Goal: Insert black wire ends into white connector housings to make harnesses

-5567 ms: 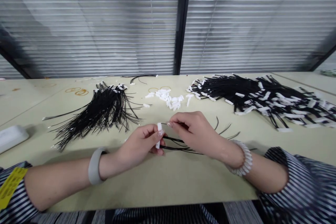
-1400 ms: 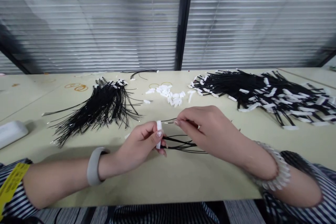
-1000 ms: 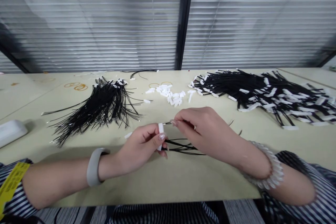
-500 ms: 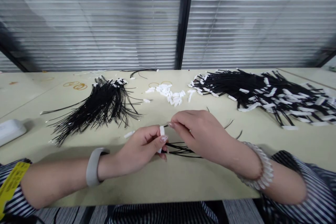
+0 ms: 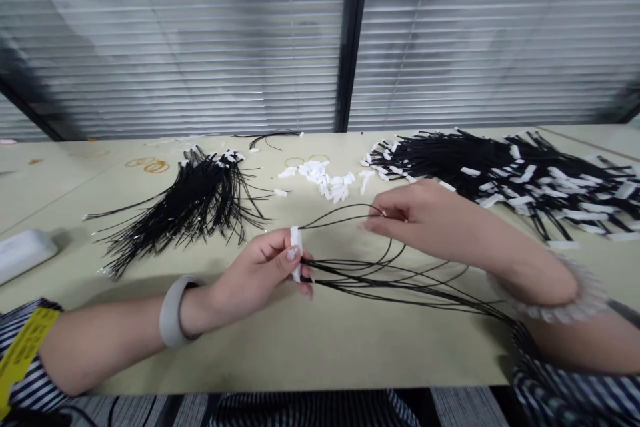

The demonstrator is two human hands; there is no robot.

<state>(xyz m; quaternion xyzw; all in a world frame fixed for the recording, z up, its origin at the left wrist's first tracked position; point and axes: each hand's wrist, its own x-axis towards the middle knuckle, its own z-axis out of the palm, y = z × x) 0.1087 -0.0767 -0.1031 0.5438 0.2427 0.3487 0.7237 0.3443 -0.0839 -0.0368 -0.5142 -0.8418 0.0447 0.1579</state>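
Note:
Between thumb and fingers, my left hand [image 5: 267,261] pinches a white connector housing [image 5: 296,240] held upright above the table. Thin black wires [image 5: 380,275] run from the connector toward the right and pass under my right forearm. My right hand [image 5: 417,213] is closed, its thumb and fingertips pinched at two black wires [image 5: 340,215] that arc over from the connector's top end. The fingertips' exact grip on these wires is partly hidden.
Loose white connectors [image 5: 325,179] lie mid-table. At the left rests a bundle of black wires [image 5: 185,203], with rubber bands [image 5: 156,165] behind it. A large pile of wired connectors [image 5: 480,160] covers the right. A white device [image 5: 25,253] sits at the left edge.
My right hand has moved away from the connector, to the right and slightly back, drawing the wires out between my hands. My left hand, still on the connector, has shifted slightly left.

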